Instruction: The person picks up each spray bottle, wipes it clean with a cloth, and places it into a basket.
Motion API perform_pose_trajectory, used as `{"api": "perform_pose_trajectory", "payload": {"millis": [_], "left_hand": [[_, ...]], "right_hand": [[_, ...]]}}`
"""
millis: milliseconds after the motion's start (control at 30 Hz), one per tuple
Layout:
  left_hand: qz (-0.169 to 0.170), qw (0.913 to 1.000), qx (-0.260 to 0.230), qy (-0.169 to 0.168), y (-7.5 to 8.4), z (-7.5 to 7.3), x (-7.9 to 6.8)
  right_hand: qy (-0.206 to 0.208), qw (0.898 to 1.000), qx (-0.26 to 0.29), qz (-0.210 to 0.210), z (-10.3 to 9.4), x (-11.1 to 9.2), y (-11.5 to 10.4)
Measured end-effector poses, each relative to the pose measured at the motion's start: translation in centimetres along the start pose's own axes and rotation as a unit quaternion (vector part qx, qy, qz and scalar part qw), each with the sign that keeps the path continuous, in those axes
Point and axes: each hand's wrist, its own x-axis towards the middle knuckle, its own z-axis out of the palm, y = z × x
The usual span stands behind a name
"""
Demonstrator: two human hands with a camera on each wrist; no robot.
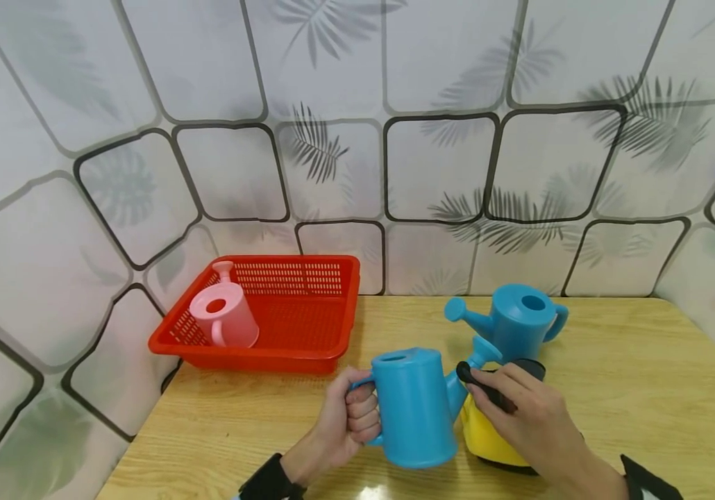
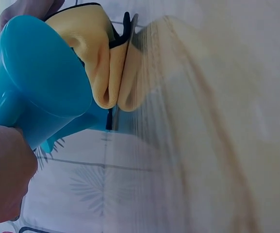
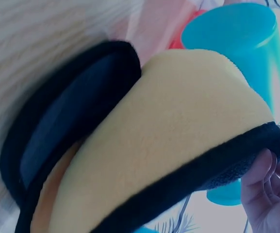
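Observation:
My left hand point(image 1: 348, 420) grips the handle of a blue watering can point(image 1: 415, 410) in the head view, holding it upright above the table. Its spout points right, towards my right hand point(image 1: 532, 417). That hand pinches the dark edge of a yellow cleaning cloth point(image 1: 489, 434) with black trim, bunched beside the can. In the right wrist view the folded cloth point(image 3: 178, 111) fills the middle, with the held can point(image 3: 237, 39) behind it. The left wrist view shows the can's round base point(image 2: 47, 65) and the cloth point(image 2: 93, 48) hanging down. Whether cloth and spout touch is hard to tell.
A second blue watering can point(image 1: 520, 323) stands behind the cloth on the wooden table point(image 1: 645, 389). At the back left, a red plastic basket point(image 1: 298, 330) holds a pink watering can point(image 1: 229, 319). A patterned curtain-like backdrop point(image 1: 345, 173) surrounds the table's back and sides.

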Motion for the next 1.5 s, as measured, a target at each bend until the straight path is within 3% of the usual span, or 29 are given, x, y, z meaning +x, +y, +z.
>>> {"api": "perform_pose_trajectory", "payload": {"millis": [367, 533, 700, 833, 967, 1133, 1500], "left_hand": [[0.008, 0.9988, 0.049, 0.002, 0.0, 0.4, -0.3], [0.009, 0.9986, 0.051, 0.013, 0.3, 0.5, -0.5], [0.034, 0.9979, -0.029, 0.046, 1.0, 1.1, 0.0], [0.083, 0.9858, -0.127, 0.073, 1.8, 1.8, 1.0], [0.107, 0.9740, -0.174, 0.098, 2.4, 2.4, 1.9], [0.096, 0.9667, -0.199, 0.129, 2.2, 2.8, 2.5], [0.095, 0.9661, -0.188, 0.150, 1.8, 2.8, 2.8]], "right_hand": [[0.038, 0.999, -0.025, -0.004, -0.9, 0.4, 1.1], [0.051, 0.998, -0.033, 0.013, -1.5, 0.5, 1.3], [0.073, 0.996, -0.032, 0.045, -2.2, 0.9, 1.2], [0.105, 0.993, 0.010, 0.050, -2.1, 1.6, 0.8], [0.109, 0.991, 0.063, 0.049, -1.3, 2.4, 0.1], [0.111, 0.988, 0.096, 0.039, 0.2, 2.7, -0.4], [0.110, 0.985, 0.133, 0.014, 1.4, 3.1, -0.7]]}}
